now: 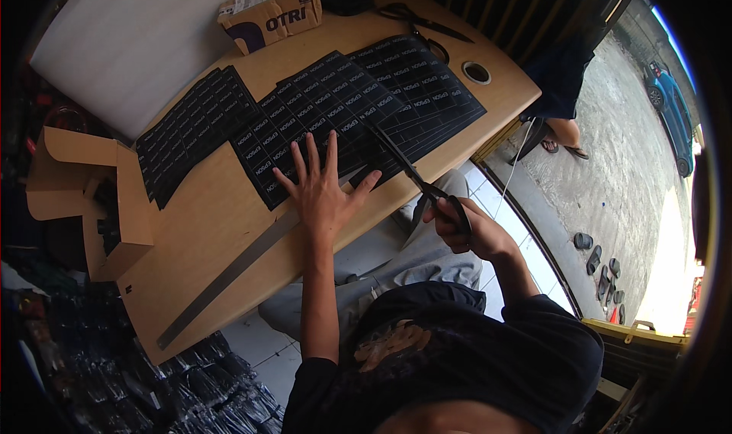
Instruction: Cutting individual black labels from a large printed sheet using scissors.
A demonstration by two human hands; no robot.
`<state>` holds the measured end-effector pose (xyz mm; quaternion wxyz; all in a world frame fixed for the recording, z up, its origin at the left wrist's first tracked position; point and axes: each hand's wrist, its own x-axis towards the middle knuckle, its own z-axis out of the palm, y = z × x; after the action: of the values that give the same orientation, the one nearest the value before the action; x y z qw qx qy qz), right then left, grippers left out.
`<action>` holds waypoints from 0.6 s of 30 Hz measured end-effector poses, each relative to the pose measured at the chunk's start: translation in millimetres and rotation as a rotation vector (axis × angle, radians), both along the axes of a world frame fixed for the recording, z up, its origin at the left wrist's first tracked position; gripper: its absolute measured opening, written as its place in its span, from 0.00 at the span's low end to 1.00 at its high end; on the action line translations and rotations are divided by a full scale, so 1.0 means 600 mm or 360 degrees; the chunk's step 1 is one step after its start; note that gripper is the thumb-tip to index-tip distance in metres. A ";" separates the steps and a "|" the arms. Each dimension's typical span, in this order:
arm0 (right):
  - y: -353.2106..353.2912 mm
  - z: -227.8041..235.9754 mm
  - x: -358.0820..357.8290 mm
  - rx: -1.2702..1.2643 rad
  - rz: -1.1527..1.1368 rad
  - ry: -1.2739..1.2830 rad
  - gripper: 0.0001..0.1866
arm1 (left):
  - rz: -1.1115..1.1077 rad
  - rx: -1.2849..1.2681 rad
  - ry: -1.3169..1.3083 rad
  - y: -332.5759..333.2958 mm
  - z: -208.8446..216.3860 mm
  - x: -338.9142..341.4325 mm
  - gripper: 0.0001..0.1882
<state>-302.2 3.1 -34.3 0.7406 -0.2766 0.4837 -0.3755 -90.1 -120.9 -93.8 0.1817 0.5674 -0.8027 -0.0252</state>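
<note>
My left hand (318,194) lies flat with fingers spread on a black sheet of printed labels (293,114), near the table's front edge. In my right hand (476,232) is a pair of dark-handled scissors (427,186), with fingers through the handle loops. The scissor blades point away from me and reach over the sheet's right part. More black label sheets lie beside it: one stack (198,125) to the left, another (427,91) to the right. A long metal ruler (221,289) lies along the front edge, partly hidden by my left forearm.
A cardboard box (271,22) stands at the table's back. An open carton (126,205) is at the left. Dark tools (427,24) lie at the far edge, near a round cable hole (476,72). Plastic-wrapped packs (175,388) cover the lower left. Someone's foot (577,152) shows at right.
</note>
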 end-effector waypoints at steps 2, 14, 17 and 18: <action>0.007 0.004 -0.002 -0.0004 0.0012 -0.0005 0.22 | -0.0036 -0.0023 0.0045 0.001 0.001 0.000 0.51; 0.039 0.009 -0.013 -0.0022 -0.0065 0.0011 0.23 | -0.0052 -0.0006 0.0076 0.007 0.011 -0.001 0.44; 0.036 0.009 -0.014 -0.0034 -0.0064 -0.0009 0.23 | -0.0062 -0.0066 0.0132 0.006 0.003 -0.002 0.45; 0.034 0.006 -0.015 -0.0032 -0.0060 -0.0007 0.23 | -0.0061 -0.0067 0.0130 0.006 0.004 -0.003 0.45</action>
<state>-311.1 23.8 -30.6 0.7317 -0.2740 0.4834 -0.3949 -91.9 -117.2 -91.7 0.2257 0.5466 -0.8056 -0.0348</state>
